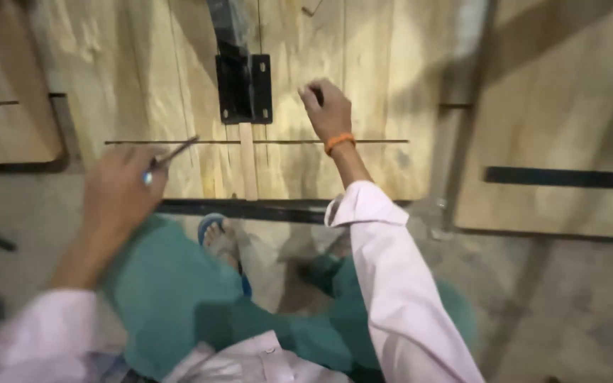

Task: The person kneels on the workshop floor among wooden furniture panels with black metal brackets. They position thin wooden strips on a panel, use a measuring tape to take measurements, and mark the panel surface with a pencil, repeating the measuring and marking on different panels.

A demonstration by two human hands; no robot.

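Observation:
My left hand (118, 188) is closed around a thin pen or pencil (170, 154) that points up and to the right over the plywood worktop (143, 78). My right hand (328, 110), with an orange band at the wrist, rests curled on the worktop just right of a black metal bracket (244, 89). A narrow wooden strip (248, 162) runs from the bracket toward the table's front edge, crossing a thin slot (299, 142) cut across the board. Whether the right hand grips anything I cannot tell.
A dark metal rail (250, 210) edges the table front. Another plywood table (569, 106) stands at the right, a third board (5, 106) at the left. Below are my green trousers, a sandalled foot (220, 241) and a dusty concrete floor (583, 312).

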